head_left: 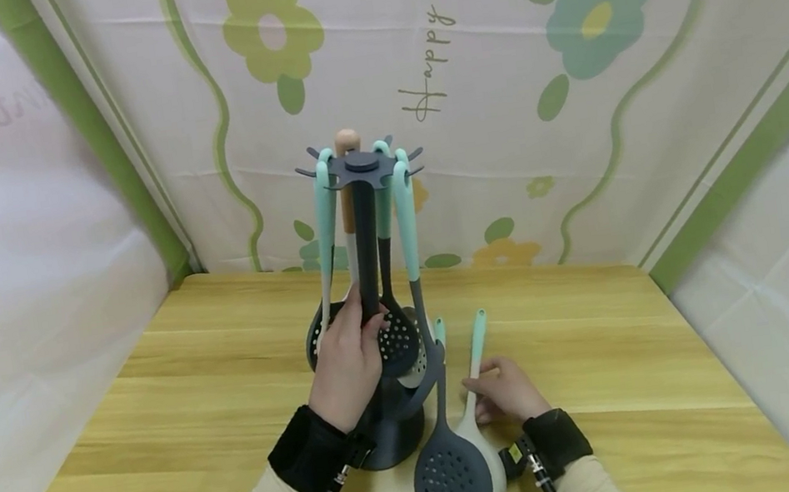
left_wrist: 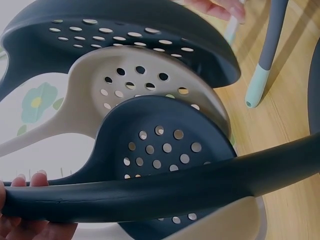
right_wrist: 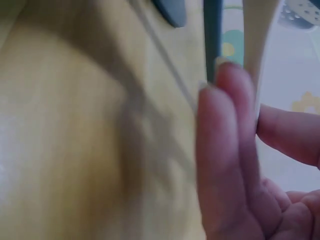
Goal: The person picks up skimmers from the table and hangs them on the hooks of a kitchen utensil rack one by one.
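Observation:
In the head view, my left hand (head_left: 348,362) grips the black post (head_left: 367,241) of a rotating utensil stand; its fingers (left_wrist: 39,180) curl round the post in the left wrist view. Mint-handled utensils hang from the stand's hooked top (head_left: 362,163), among them a dark perforated spoon (head_left: 400,342). To the right, my right hand (head_left: 509,390) pinches the pale shaft of a white utensil (head_left: 498,471) with a mint handle end (head_left: 478,331). Its head is mostly hidden behind a dark round skimmer (head_left: 453,481), which also has a mint handle end (left_wrist: 257,87).
The stand's round black base (head_left: 395,439) rests on a wood-grain table (head_left: 232,386). A wooden-handled utensil (head_left: 347,143) hangs at the back of the stand. Behind the table rises a white cloth printed with flowers (head_left: 352,50), with more cloth at both sides.

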The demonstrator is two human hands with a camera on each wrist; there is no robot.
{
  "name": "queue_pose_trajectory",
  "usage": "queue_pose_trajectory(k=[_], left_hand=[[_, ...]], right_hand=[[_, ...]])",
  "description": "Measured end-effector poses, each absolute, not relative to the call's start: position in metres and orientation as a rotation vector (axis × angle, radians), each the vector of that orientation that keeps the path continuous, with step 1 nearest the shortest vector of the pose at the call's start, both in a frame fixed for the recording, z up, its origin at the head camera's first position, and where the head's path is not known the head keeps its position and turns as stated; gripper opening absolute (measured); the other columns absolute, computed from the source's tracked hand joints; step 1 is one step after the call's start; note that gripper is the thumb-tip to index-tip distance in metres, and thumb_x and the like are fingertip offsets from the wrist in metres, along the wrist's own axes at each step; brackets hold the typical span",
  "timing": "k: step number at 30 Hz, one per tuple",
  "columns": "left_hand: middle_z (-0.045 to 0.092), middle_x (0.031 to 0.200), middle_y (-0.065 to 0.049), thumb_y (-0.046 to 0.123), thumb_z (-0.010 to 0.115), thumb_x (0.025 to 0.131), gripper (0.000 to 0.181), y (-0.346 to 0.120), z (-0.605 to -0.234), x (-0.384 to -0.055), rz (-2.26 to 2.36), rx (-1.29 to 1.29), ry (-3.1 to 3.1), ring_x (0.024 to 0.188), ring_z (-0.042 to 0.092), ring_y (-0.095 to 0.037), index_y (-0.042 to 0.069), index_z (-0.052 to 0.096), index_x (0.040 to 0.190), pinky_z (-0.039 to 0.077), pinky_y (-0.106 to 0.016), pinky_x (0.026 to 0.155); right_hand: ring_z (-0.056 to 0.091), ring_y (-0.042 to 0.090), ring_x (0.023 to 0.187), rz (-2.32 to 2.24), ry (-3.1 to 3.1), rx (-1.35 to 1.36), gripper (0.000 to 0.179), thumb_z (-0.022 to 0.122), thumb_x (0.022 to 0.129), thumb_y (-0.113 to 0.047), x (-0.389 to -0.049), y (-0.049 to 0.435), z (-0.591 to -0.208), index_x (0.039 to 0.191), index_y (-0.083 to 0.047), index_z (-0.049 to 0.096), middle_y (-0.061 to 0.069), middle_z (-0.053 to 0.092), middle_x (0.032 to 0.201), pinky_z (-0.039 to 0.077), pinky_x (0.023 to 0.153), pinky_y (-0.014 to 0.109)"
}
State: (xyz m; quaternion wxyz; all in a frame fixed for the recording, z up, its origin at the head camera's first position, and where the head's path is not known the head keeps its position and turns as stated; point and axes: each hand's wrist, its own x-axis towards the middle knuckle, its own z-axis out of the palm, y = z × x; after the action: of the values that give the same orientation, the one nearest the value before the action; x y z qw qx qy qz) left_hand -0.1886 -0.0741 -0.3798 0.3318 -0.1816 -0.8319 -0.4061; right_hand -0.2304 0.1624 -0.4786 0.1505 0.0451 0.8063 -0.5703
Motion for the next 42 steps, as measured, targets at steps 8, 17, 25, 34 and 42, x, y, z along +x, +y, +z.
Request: queue_pose_trajectory(k=[8, 17, 25, 34, 42], left_hand=[[0.066, 0.102, -0.018, 0.009, 0.046, 0.104, 0.038, -0.074, -0.381, -0.190, -1.049, -0.477, -2.170, 0.089, 0.069, -0.028, -0.012, 0.048, 0.135, 0.060, -0.043, 0.077], [0.066, 0.102, -0.018, 0.009, 0.046, 0.104, 0.039, -0.074, -0.382, -0.189, -1.057, -0.472, -2.172, 0.089, 0.069, -0.027, -0.012, 0.048, 0.136, 0.059, -0.043, 0.076], [0.066, 0.102, -0.018, 0.009, 0.046, 0.104, 0.040, -0.074, -0.381, -0.188, -1.057, -0.472, -2.175, 0.089, 0.069, -0.027, -0.013, 0.048, 0.137, 0.059, -0.043, 0.076], [0.066, 0.102, -0.018, 0.008, 0.046, 0.104, 0.039, -0.074, -0.382, -0.189, -1.055, -0.475, -2.166, 0.089, 0.069, -0.027, -0.012, 0.048, 0.137, 0.059, -0.042, 0.075], [0.066, 0.102, -0.018, 0.008, 0.046, 0.104, 0.038, -0.074, -0.381, -0.189, -1.059, -0.481, -2.167, 0.089, 0.069, -0.027, -0.011, 0.048, 0.137, 0.059, -0.042, 0.076]], right_hand=[[0.065, 0.018, 0.048, -1.707, 2.369, 0.151, 0.044, 0.068, 0.091, -0.011, -0.228, 0.168, -0.463, 0.124, 0.011, 0.049, 0.014, 0.069, 0.068, 0.059, 0.047, 0.031], [0.066, 0.020, 0.051, -1.749, 2.419, 0.137, 0.040, 0.067, 0.092, -0.010, -0.223, 0.175, -0.450, 0.122, 0.007, 0.048, 0.012, 0.069, 0.067, 0.061, 0.051, 0.034], [0.066, 0.021, 0.051, -1.714, 2.442, 0.050, 0.040, 0.067, 0.092, -0.011, -0.221, 0.180, -0.442, 0.123, 0.007, 0.048, 0.012, 0.067, 0.067, 0.061, 0.052, 0.035], [0.067, 0.020, 0.052, -1.678, 2.484, -0.011, 0.043, 0.066, 0.093, -0.011, -0.221, 0.186, -0.433, 0.125, 0.008, 0.045, 0.012, 0.069, 0.068, 0.061, 0.052, 0.034], [0.067, 0.021, 0.053, -1.642, 2.542, -0.020, 0.042, 0.065, 0.094, -0.013, -0.224, 0.193, -0.425, 0.125, 0.007, 0.046, 0.012, 0.069, 0.069, 0.062, 0.055, 0.038]])
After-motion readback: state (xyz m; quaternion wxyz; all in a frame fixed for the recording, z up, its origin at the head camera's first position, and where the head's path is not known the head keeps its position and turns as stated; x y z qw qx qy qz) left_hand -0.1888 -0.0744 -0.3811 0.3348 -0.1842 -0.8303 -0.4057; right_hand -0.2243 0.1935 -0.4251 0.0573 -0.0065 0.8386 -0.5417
